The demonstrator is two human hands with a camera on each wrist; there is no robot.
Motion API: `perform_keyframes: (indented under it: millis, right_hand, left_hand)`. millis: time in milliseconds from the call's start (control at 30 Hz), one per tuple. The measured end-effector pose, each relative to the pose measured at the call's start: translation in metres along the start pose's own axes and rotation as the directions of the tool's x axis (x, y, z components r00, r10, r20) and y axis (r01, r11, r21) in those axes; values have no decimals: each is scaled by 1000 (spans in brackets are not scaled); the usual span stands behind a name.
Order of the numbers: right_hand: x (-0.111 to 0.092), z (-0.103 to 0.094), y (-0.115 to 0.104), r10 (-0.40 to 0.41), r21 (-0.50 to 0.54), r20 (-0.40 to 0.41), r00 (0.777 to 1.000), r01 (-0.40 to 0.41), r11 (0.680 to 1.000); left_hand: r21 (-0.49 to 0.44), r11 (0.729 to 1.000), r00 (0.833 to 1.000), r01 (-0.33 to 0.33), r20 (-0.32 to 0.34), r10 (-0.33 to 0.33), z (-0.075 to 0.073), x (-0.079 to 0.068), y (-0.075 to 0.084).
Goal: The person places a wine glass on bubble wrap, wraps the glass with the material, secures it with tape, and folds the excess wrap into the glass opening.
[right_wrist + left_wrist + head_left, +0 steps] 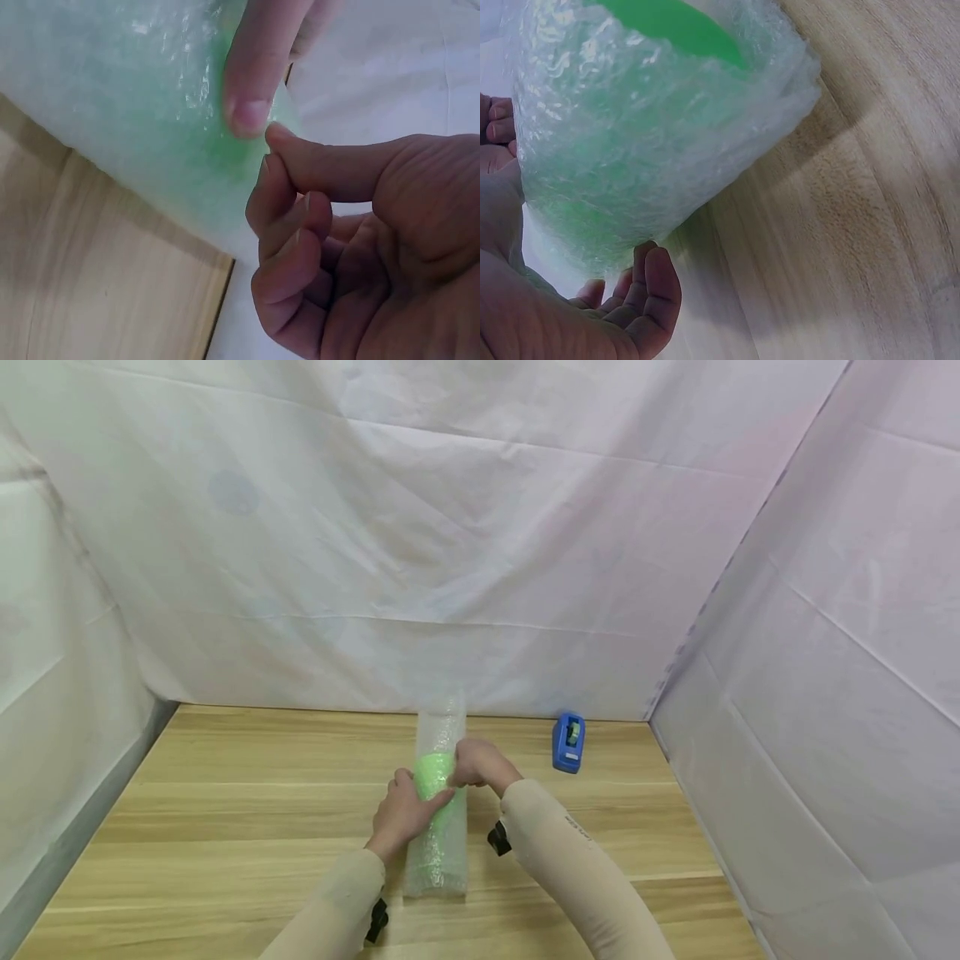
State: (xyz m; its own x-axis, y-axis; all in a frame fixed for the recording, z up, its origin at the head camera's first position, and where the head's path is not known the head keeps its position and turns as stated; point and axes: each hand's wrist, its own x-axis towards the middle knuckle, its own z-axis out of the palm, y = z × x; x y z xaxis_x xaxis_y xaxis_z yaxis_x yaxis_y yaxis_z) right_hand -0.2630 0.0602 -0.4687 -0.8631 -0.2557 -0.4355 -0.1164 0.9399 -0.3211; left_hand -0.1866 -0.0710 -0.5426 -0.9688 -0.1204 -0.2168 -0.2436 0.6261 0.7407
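Observation:
A long roll of bubble wrap point(441, 860) lies lengthwise on the table, around a green object point(682, 26) whose kind the wrap hides. My left hand point(401, 814) grips the roll from its left side, with the thumb on top and the fingers curled along the side. At the roll's right side is my right hand point(480, 764), thumb and forefinger pinched together close to the left thumb. In the right wrist view a faint clear bit, which looks like tape, shows at the fingertips point(279, 135). Its other end is hard to make out.
A blue tape dispenser point(568, 743) with a roll of tape stands at the back right of the wooden table point(262, 793). White sheeting point(450, 568) hangs behind the table's back edge and along both sides.

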Motion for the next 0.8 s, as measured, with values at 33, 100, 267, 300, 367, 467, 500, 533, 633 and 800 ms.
perform_keyframes:
  millis: [33,100,267,300,367,467,500,533,633,800]
  right_hand:
    - [0,0,2,-1,21,1,1000,1,1000]
    - [1,0,6,2,67,11,1000,-3,998]
    - [7,1,17,-36,169,31,999,30,985]
    - [8,2,19,-50,184,29,998,44,982]
    - [9,4,24,-78,216,20,997,72,974]
    - [11,8,30,-113,278,12,994,105,955]
    - [11,8,32,-119,303,11,993,111,946]
    - [12,9,34,-127,333,10,992,117,936]
    - [12,13,38,-116,418,20,993,97,903]
    - [14,24,47,-40,573,82,996,-14,820]
  left_hand:
    - [-4,1000,1000,-1,1,1,0,1,-1]
    - [-14,1000,1000,3,8,-3,0,2,-3]
    - [-45,999,1000,-2,28,3,0,5,-8]
    - [-50,999,1000,-5,30,6,0,5,-10]
    - [-61,998,999,-7,36,9,-1,6,-11]
    - [-85,996,999,-11,44,15,-3,6,-12]
    - [-93,996,999,-12,46,17,-4,6,-12]
    - [-100,995,999,-14,48,19,-5,6,-12]
    - [-119,993,998,-16,53,22,-6,5,-13]
    - [-166,986,997,-16,68,27,-7,5,-15]
